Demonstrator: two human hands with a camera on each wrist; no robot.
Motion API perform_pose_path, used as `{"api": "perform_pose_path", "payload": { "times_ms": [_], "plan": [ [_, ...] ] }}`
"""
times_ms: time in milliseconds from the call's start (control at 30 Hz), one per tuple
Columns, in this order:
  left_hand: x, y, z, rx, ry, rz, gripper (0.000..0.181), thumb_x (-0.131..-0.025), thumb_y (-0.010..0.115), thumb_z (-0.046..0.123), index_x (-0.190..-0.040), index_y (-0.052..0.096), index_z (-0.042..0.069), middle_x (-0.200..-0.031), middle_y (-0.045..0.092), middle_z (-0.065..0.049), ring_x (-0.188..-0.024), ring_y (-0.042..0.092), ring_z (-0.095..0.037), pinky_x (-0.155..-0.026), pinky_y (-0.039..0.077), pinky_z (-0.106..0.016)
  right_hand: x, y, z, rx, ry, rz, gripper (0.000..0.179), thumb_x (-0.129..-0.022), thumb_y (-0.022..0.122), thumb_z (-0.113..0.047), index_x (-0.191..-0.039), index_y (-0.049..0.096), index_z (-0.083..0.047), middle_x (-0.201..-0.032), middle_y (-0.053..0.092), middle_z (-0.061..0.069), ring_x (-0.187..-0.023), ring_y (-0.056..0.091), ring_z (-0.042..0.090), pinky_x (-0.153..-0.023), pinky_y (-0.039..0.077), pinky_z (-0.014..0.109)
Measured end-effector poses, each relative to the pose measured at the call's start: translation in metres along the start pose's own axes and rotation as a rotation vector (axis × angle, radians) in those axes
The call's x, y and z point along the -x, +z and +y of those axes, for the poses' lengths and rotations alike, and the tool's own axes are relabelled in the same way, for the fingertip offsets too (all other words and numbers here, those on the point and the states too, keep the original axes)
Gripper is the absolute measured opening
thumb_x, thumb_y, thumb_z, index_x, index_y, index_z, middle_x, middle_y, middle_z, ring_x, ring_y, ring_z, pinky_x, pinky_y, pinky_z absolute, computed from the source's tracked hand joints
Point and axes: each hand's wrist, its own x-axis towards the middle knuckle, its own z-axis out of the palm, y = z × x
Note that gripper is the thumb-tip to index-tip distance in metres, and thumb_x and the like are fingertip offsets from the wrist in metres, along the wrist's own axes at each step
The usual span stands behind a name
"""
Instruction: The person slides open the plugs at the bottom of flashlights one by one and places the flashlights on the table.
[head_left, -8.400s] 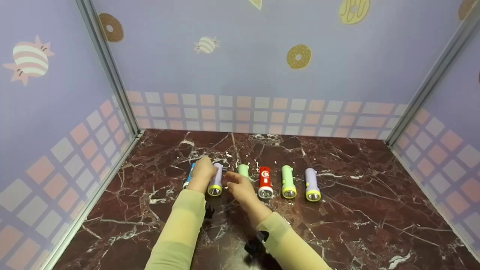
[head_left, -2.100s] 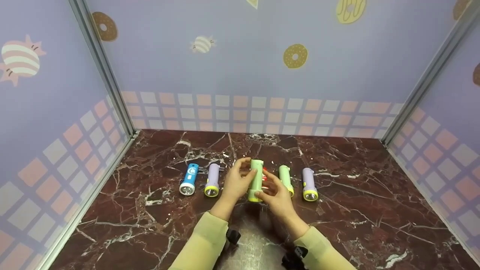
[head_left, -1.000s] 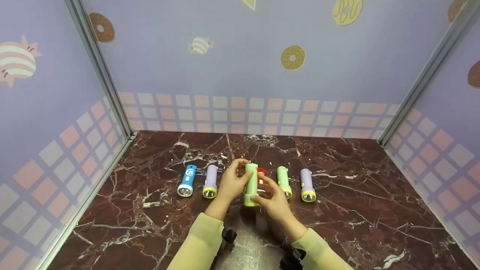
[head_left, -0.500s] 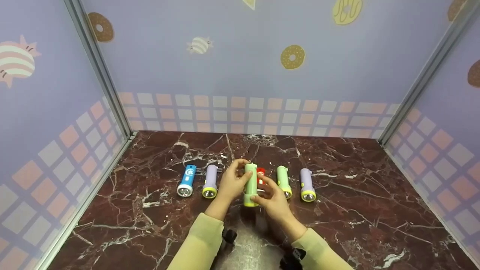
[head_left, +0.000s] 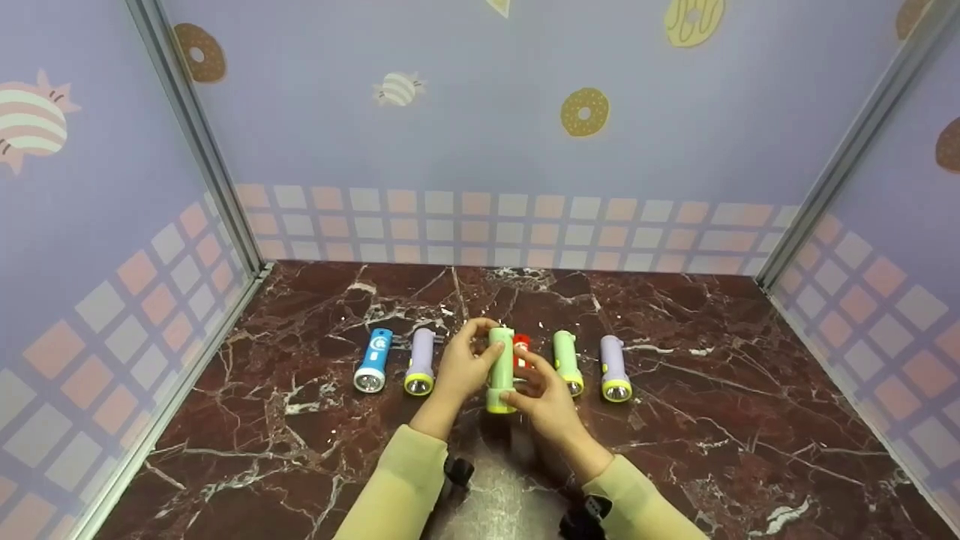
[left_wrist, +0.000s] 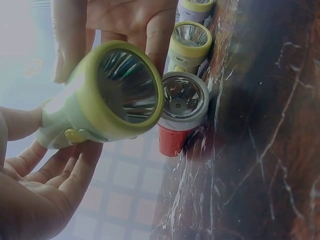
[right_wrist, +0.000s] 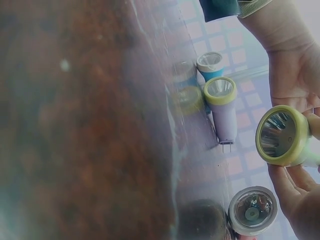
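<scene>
A light green flashlight (head_left: 501, 367) with a yellow-green head is held up between both hands in the head view, its head end toward the person. My left hand (head_left: 463, 366) grips its tail part from the left, thumb on the body. From the right, my right hand (head_left: 553, 401) pinches it near the head with thumb and fingers. The left wrist view shows the reflector of this green flashlight (left_wrist: 127, 87) facing the camera, unlit, with a yellow switch on the side. Behind the right hand lies a red flashlight (head_left: 521, 351), partly hidden.
To the left lie a blue flashlight (head_left: 373, 360) and a purple flashlight (head_left: 421, 361). Another green flashlight (head_left: 566, 358) and another purple flashlight (head_left: 614, 367) lie on the right. They rest on a dark red marbled table (head_left: 712, 420) enclosed by patterned panels (head_left: 480, 150).
Earlier the green flashlight lay in the row while my left hand was over the blue and purple ones. It has since been lifted into both hands, which barely move over the last second.
</scene>
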Motion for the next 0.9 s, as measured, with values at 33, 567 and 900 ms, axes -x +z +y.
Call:
{"api": "perform_pose_path", "payload": {
  "times_ms": [33,567,900],
  "plan": [
    [0.0002,-0.0001,0.0005,-0.003,0.000,0.001,0.030,-0.092,0.069,0.002,-0.120,0.061,-0.004,-0.114,0.068,-0.027,-0.099,0.070,-0.041,-0.090,0.058,-0.054,-0.0001,0.0000,0.0001,0.004,-0.001,0.002,0.070,-0.084,0.073,0.009,-0.148,0.043,0.008,-0.132,0.061,0.038,-0.113,0.068,0.043,-0.090,0.057,0.025],
    [-0.0001,-0.0004,-0.0008,-0.062,0.005,0.012,0.029,-0.091,0.070,0.004,-0.119,0.063,-0.001,-0.112,0.069,-0.024,-0.091,0.069,-0.037,-0.083,0.058,-0.045,-0.0004,0.0011,-0.0004,-0.005,0.006,0.002,0.069,-0.085,0.073,0.007,-0.148,0.045,0.005,-0.132,0.061,0.037,-0.112,0.068,0.043,-0.088,0.058,0.027],
    [0.0002,-0.0003,0.0000,-0.062,-0.006,0.009,0.027,-0.092,0.069,0.004,-0.118,0.064,0.001,-0.112,0.070,-0.023,-0.092,0.069,-0.037,-0.085,0.058,-0.045,0.0005,0.0008,0.0010,-0.011,0.001,-0.004,0.068,-0.085,0.072,0.008,-0.147,0.044,0.006,-0.132,0.060,0.038,-0.111,0.069,0.043,-0.086,0.058,0.026]
  ]
}}
